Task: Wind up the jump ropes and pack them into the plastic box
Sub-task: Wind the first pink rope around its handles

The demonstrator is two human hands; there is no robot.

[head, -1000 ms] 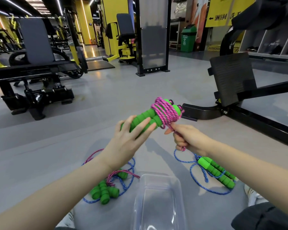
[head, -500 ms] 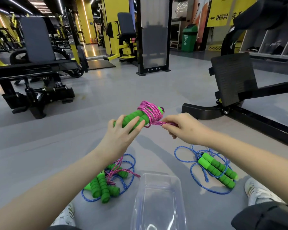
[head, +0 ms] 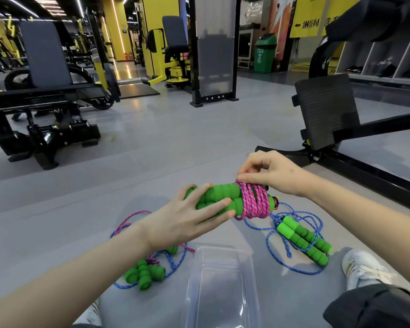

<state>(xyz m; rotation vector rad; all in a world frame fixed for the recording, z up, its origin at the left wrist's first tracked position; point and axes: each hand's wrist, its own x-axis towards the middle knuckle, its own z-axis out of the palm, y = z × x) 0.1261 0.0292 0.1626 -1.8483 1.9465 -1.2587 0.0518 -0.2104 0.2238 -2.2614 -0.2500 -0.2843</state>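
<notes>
My left hand (head: pixel 194 216) grips the two green foam handles (head: pixel 223 197) of a pink jump rope, held side by side above the floor. The pink rope (head: pixel 255 203) is wound in tight coils round their right end. My right hand (head: pixel 270 172) pinches the rope's end at the top of the coils. A clear plastic box (head: pixel 219 285) stands open on the floor below, nothing in it. A loose blue rope with green handles (head: pixel 303 242) lies to its right. Another tangle of blue and pink rope with green handles (head: pixel 143 272) lies to its left.
I sit on a grey gym floor, a white shoe (head: pixel 362 268) at the lower right. A black bench with a ribbed footplate (head: pixel 327 112) stands close on the right. A weight machine (head: pixel 45 110) is at the left, farther off.
The wound bundle has come down and nearer to me. My right hand rose from beside the coils to their top, still pinching the pink end.
</notes>
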